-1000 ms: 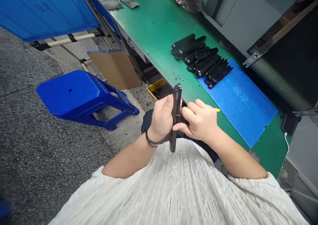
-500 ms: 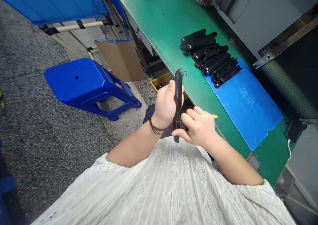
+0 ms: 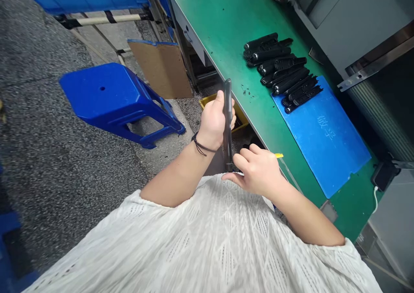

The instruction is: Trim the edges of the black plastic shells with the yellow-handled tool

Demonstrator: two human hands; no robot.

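My left hand [image 3: 213, 123] is closed around a long, narrow black plastic shell [image 3: 228, 99], held upright in front of my body. My right hand [image 3: 257, 168] is curled at the shell's lower end, its thumb stretched toward that end. Out of the back of this fist pokes the yellow end of a knife [image 3: 278, 155]. A thin blade-like line shows by the shell's lower end; my fingers hide most of the tool. Several similar black plastic shells [image 3: 291, 81] lie heaped on the green table [image 3: 226, 30], partly over a blue mat [image 3: 336, 155].
Small black scraps [image 3: 246, 90] lie near the table's edge. Below that edge is a yellow bin [image 3: 241, 129]. At left stand a blue stool [image 3: 103, 90] and a cardboard sheet [image 3: 161, 69]. A black adapter [image 3: 384, 172] with a white cable sits at the right.
The shell has tilted slightly and sits a little to the left. My right hand has slid down along it toward my body. The view has shifted a little.
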